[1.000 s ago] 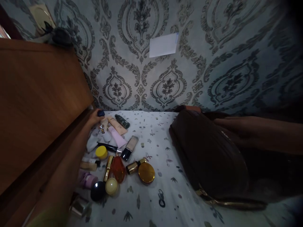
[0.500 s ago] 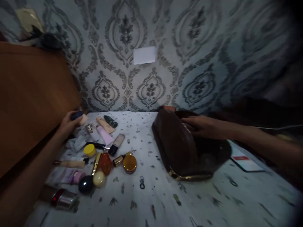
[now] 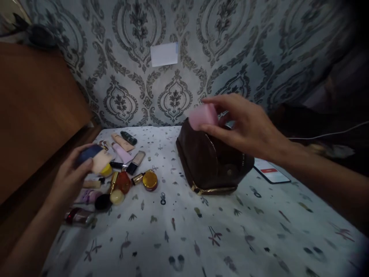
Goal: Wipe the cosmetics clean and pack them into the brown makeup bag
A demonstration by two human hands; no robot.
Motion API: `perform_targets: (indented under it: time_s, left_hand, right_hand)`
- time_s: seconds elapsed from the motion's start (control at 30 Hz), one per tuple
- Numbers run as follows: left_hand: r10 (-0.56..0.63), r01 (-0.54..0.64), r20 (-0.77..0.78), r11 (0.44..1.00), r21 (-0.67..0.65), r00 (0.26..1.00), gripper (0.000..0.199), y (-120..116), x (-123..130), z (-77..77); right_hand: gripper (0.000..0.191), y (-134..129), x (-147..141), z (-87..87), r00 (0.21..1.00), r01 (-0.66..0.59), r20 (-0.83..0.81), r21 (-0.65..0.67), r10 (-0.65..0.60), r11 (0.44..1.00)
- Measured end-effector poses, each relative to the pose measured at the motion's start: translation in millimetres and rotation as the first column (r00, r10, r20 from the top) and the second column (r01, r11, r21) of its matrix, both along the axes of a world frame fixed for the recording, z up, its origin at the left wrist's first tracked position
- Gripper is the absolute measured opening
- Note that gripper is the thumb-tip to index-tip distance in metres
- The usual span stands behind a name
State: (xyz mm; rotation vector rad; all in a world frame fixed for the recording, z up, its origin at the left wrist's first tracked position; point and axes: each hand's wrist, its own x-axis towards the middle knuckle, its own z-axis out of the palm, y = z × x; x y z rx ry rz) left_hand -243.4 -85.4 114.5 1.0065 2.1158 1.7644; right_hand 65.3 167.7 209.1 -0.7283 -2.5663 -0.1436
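Note:
In my left hand, fingers are closed on a navy-and-cream cosmetic container, held above the left group of cosmetics. My right hand grips a small pink jar-like container over the brown bag. The bag stands unzipped with its dark opening facing me; its contents are too dark to make out. Near the left hand lie a yellow-lidded jar, an orange bottle, an amber jar and a pink tube.
A dark green bottle and a foundation bottle lie among the cosmetics on the patterned white cloth. Behind the bag is a phone with its screen lit. An orange-brown panel borders the left, and a wallpapered wall rises behind.
My right hand has come up out of the bag with the pink container. My left hand has moved nearer and slightly right, carrying the navy-and-cream container. The view has shifted.

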Motion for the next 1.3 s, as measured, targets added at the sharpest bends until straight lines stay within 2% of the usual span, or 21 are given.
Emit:
perform_targets:
  time_s: [0.07, 0.13, 0.2, 0.33, 0.43, 0.53, 0.63, 0.7, 0.77, 0.83, 0.87, 0.9, 0.93, 0.97, 1.03, 1.1, 1.13, 1.2, 1.3]
  left_hand:
    - [-0.079, 0.057, 0.18, 0.991, 0.12, 0.98, 0.055, 1.9, 14.7, -8.9]
    - [-0.16, 0.078, 0.348, 0.969, 0.236, 0.924, 0.057, 5.5, 32.8, -14.2]
    - [-0.25, 0.103, 0.47, 0.943, 0.316, 0.846, 0.054, 9.6, 51.1, -16.9]
    - [-0.409, 0.155, 0.612, 0.892, 0.424, 0.677, 0.033, 14.8, 73.6, -23.4]
    - [-0.437, 0.126, 0.685, 0.881, 0.456, 0.583, 0.026, 15.3, 79.7, -30.7]
    - [-0.451, 0.127, 0.719, 0.88, 0.458, 0.529, 0.03, 14.8, 85.8, -35.5]
    - [-0.482, 0.186, 0.704, 0.87, 0.457, 0.522, 0.039, 16.6, 94.1, -38.4]
    - [-0.495, 0.209, 0.672, 0.861, 0.463, 0.551, 0.042, 20.2, 99.8, -41.2]
    - [-0.482, 0.217, 0.62, 0.864, 0.455, 0.619, 0.043, 24.9, 104.8, -45.5]
    - [-0.423, 0.212, 0.543, 0.888, 0.408, 0.725, 0.044, 29.1, 109.5, -50.4]
    - [-0.372, 0.205, 0.487, 0.909, 0.362, 0.791, 0.044, 30.5, 111.7, -52.6]
    - [-0.308, 0.192, 0.405, 0.934, 0.301, 0.861, 0.043, 31.1, 114.0, -54.6]
    - [-0.243, 0.179, 0.292, 0.957, 0.23, 0.925, 0.041, 31.1, 116.3, -56.1]
    - [-0.192, 0.166, 0.162, 0.973, 0.159, 0.968, 0.039, 30.6, 118.6, -57.1]
    - [-0.151, 0.154, -0.061, 0.987, 0.052, 0.987, 0.036, 28.8, 122.8, -57.9]
    - [-0.154, 0.157, -0.159, 0.988, 0.006, 0.975, 0.034, 26.6, 125.5, -57.9]
    - [-0.15, 0.152, -0.183, 0.988, -0.005, 0.972, 0.033, 25.1, 126.0, -57.8]
    - [-0.14, 0.131, -0.275, 0.99, -0.053, 0.951, 0.031, 19.8, 123.7, -57.0]
    - [-0.141, 0.088, -0.431, 0.986, -0.14, 0.891, 0.027, 4.2, 105.5, -52.8]
  right_hand:
    - [0.058, -21.5, -19.6, -4.9, 0.99, -0.14, 0.003, -0.044, 0.141, 0.989]
    - [0.056, -37.7, -42.7, -18.9, 0.964, -0.263, 0.009, -0.129, 0.266, 0.956]
    - [0.053, -48.7, -66.6, -38.9, 0.945, -0.298, 0.063, -0.242, 0.321, 0.923]
    - [0.047, -58.3, -107.3, -78.4, 0.948, -0.16, 0.2, -0.377, 0.249, 0.912]
    - [0.043, -57.3, -125.9, -98.8, 0.953, -0.019, 0.269, -0.408, 0.14, 0.913]
    - [0.042, -51.7, -133.9, -115.0, 0.947, 0.063, 0.31, -0.435, 0.083, 0.898]
    - [0.043, -45.3, -133.6, -130.7, 0.947, 0.072, 0.31, -0.469, 0.087, 0.88]
    - [0.045, -44.1, -128.8, -139.7, 0.963, 0.049, 0.254, -0.483, 0.086, 0.874]
    - [0.041, -48.5, -119.9, -146.1, 0.991, -0.018, 0.108, -0.483, 0.08, 0.875]
    - [0.035, -60.7, -107.5, -150.1, 0.98, -0.187, -0.151, -0.485, 0.129, 0.854]
    - [0.034, -69.5, -100.6, -151.7, 0.94, -0.308, -0.291, -0.496, 0.179, 0.811]
    - [0.034, -79.6, -93.8, -153.2, 0.883, -0.429, -0.414, -0.523, 0.22, 0.737]
    - [0.034, -90.5, -87.4, -155.1, 0.828, -0.529, -0.508, -0.569, 0.237, 0.629]
    - [0.034, -101.5, -81.7, -157.4, 0.79, -0.595, -0.572, -0.632, 0.221, 0.496]
    - [0.041, -121.2, -73.0, -163.5, 0.763, -0.645, -0.639, -0.739, 0.101, 0.194]
    - [0.05, -134.9, -68.1, -170.8, 0.745, -0.667, -0.663, -0.741, -0.075, -0.079]
    - [0.053, -139.2, -66.6, -174.4, 0.732, -0.681, -0.664, -0.707, -0.154, -0.19]
    - [0.054, -143.6, -64.4, -180.5, 0.714, -0.697, -0.646, -0.619, -0.271, -0.362]
    - [0.047, -143.6, -59.5, -186.8, 0.726, -0.674, -0.595, -0.514, -0.345, -0.531]
